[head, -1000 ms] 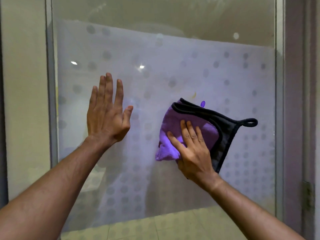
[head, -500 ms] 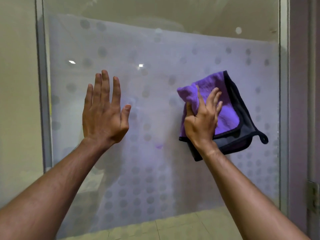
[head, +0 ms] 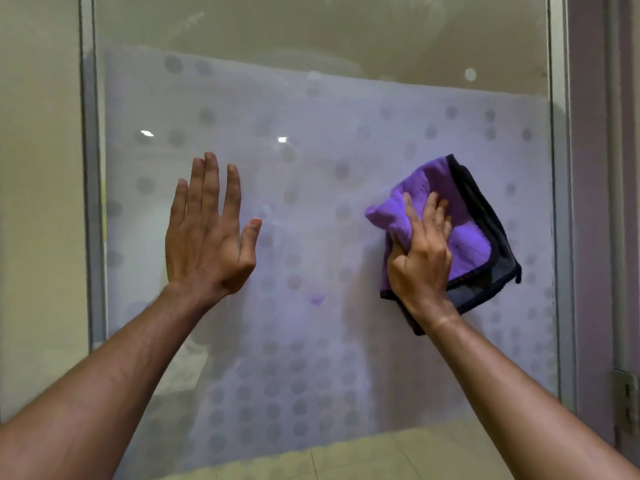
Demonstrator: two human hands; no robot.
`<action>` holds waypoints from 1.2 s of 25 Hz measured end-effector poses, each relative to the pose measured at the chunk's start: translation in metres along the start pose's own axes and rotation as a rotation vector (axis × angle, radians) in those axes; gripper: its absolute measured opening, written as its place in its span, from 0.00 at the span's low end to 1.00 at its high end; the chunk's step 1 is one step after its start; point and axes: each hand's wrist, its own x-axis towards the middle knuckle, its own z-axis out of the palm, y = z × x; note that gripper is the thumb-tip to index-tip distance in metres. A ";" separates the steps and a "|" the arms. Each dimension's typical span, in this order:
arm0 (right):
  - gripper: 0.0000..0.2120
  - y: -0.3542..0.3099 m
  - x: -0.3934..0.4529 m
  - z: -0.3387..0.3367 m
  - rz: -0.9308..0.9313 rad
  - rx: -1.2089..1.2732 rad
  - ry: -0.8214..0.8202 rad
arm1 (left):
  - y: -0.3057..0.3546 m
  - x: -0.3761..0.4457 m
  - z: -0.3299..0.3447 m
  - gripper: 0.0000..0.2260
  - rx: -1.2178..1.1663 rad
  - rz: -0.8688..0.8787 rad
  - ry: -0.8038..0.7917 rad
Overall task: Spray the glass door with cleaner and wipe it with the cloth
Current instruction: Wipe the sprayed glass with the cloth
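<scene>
Across the right half of the glass door (head: 311,188), one frosted, dotted pane in a metal frame (head: 90,202), wiping is the step in hand. One folded purple cloth (head: 464,223) with a black border lies flat on the glass near the frame's right edge, pressed by the right hand (head: 420,258), thumb pinching a fold. The left hand (head: 207,237), fingers straight and empty, is held up at the glass. Overlapping strokes with even pressure would probably avoid streaks. No sprayer shows.
</scene>
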 end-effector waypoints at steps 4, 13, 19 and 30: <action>0.27 -0.047 0.032 0.019 -0.038 0.060 -0.022 | 0.001 0.001 0.002 0.33 0.008 0.002 0.005; 0.31 -0.023 -0.001 0.004 -0.376 -0.070 -0.102 | -0.007 0.001 -0.001 0.34 -0.005 0.001 -0.022; 0.28 -0.066 0.052 0.024 -0.087 0.028 -0.023 | -0.008 0.000 0.003 0.33 0.015 0.004 -0.003; 0.25 -0.026 0.000 0.006 -0.593 0.037 -0.317 | -0.010 0.000 -0.003 0.31 -0.005 -0.003 -0.026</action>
